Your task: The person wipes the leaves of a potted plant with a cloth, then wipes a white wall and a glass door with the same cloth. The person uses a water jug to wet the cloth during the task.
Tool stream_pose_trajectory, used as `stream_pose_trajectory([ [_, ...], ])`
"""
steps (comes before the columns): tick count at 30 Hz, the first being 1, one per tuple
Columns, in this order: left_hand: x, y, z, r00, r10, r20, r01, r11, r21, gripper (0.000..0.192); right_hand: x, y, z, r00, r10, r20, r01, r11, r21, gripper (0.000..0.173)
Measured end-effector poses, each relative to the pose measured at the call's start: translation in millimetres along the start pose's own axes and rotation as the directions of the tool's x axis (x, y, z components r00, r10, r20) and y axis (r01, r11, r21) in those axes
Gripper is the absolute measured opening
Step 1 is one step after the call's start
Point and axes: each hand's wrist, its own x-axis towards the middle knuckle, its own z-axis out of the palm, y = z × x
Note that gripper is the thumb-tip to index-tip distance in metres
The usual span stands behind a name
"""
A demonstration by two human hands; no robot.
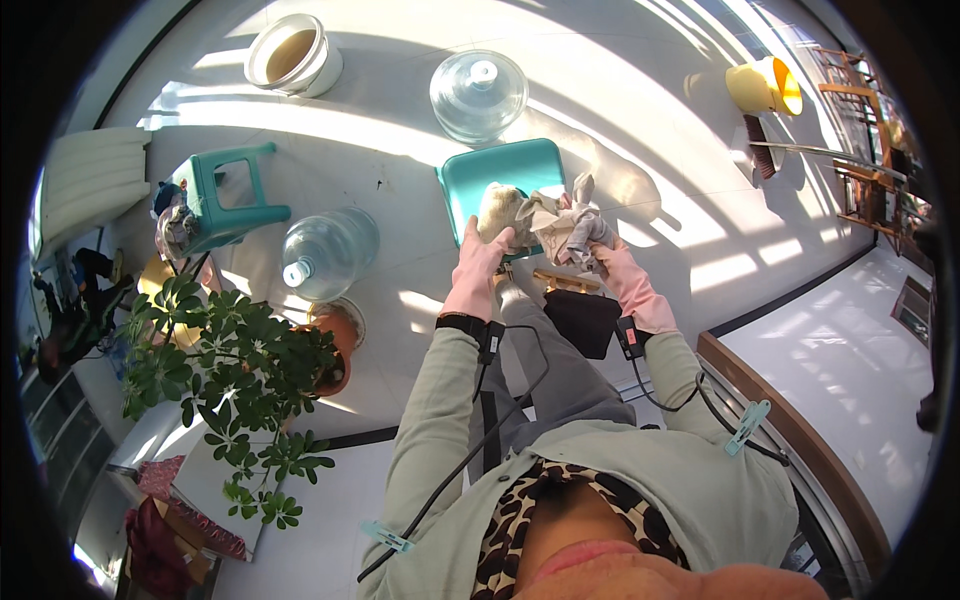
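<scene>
Both my hands wear pink rubber gloves. My left hand point(480, 266) grips a pale, rounded object point(500, 214) with a rough or fuzzy surface; its exact kind cannot be told. Bunched in my right hand point(622, 277) is a crumpled beige cloth point(568, 232), which touches or nearly touches the pale object. Beneath both lies the near part of a teal plastic seat or tray-like surface point(506, 169). A dark cloth or bag point(581, 322) and a wooden piece point(566, 282) are just below my right hand, beside my legs.
A clear water jug point(480, 97) stands beyond the teal surface, another point(330, 251) lies to the left. Also around are a white bucket point(330, 67), a teal stool point(217, 199) with cloths, a potted plant point(232, 375), a yellow bin point(750, 86) and a broom point(762, 146).
</scene>
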Motion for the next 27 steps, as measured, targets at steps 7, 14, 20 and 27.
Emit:
stream_pose_trajectory([
  [7, -101.0, -30.1, -70.6, 0.975, 0.223, -0.001, -0.199, 0.867, -0.457, 0.097, -23.3, -29.9, 87.7, 0.906, -0.088, 0.414, 0.021, 0.986, 0.164, 0.037],
  [14, -206.9, -13.0, -109.3, 0.759, 0.56, -0.331, -0.644, 0.574, -0.506, 0.099, -33.5, -27.3, 193.7, 0.758, -0.058, 0.649, 0.269, 0.935, -0.231, 0.031],
  [20, -237.6, -53.9, -144.0, 0.785, 0.351, -0.511, -0.612, 0.313, -0.726, 0.037, -68.2, -45.0, 279.4, 0.528, 0.117, 0.841, 0.11, 0.973, -0.204, 0.034],
  [27, -292.7, -132.3, -183.4, 0.61, 0.463, -0.643, -0.686, -0.096, -0.721, 0.041, -148.3, -62.8, 349.6, 0.353, 0.178, 0.918, 0.125, 0.964, -0.235, 0.043],
])
